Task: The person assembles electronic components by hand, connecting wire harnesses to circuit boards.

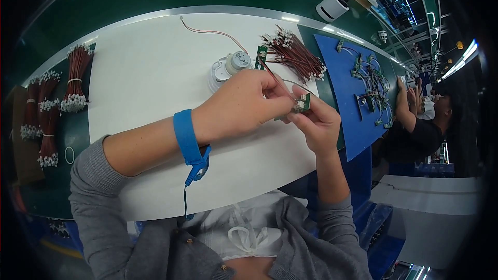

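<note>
My right hand (319,124) pinches a small green circuit board (306,101) with a white connector between thumb and fingers. Against that board, my left hand (249,98) is closed on the end of a thin dark red cable (276,77); its fingertips partly hide the connector, so I cannot tell whether the plug is seated. Just beyond my left hand stands a round metal motor (240,60) on a white plastic housing (220,72), with a red and black lead (215,32) trailing away. A second green board (261,56) lies beside the motor.
Loose dark red cables (295,54) are heaped at the white sheet's (140,57) far right. A blue mat (342,98) carries several wired boards (371,85). Tied cable bundles (75,80) lie at left. A blue wrist strap (185,134) trails a cord. Another person (423,129) sits at right.
</note>
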`<state>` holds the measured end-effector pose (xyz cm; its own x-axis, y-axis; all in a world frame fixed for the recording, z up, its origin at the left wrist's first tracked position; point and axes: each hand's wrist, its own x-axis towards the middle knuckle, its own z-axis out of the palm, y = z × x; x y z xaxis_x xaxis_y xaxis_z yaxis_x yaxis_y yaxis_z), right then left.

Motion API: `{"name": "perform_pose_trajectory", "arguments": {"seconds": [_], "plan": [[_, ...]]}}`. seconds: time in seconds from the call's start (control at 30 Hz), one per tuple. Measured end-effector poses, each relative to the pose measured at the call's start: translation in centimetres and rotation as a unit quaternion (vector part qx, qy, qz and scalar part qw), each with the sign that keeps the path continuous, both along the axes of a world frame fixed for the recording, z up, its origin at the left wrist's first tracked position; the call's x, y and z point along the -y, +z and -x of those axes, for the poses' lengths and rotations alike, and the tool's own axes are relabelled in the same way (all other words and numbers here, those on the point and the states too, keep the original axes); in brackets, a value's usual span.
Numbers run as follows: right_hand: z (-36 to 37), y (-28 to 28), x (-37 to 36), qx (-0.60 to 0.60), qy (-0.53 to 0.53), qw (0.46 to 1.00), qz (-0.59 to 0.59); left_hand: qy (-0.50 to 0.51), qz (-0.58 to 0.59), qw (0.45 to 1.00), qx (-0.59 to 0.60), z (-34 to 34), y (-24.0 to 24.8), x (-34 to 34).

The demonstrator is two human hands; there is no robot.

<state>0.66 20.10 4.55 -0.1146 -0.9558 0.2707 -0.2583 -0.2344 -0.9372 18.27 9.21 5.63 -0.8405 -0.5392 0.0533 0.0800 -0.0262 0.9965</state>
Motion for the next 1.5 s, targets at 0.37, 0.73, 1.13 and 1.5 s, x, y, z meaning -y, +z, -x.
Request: {"name": "perform_pose_trajectory", "arguments": {"seconds": [0.37, 0.73, 1.13, 1.5], "plan": [[-0.8, 0.6, 0.6, -0.103, -0.005, 0.994, -0.03, 0.001, -0.022, 0.999, -0.025, -0.5, -0.7, 0.2], [0.4, 1.8, 0.2, 0.031, -0.024, 0.999, -0.011, -0.014, -0.003, 0.999, -0.052, 0.3, 1.4, 0.1], [3.0, 2.3, -1.6, 0.069, -0.054, 0.996, -0.035, 0.033, 0.091, 0.995, 0.038, 1.3, 3.2, -1.0], [3.4, 2.5, -2.7, -0.022, -0.072, 0.997, 0.011, 0.094, 0.384, 0.857, 0.332, -1.8, 8.9, 3.9]]}}
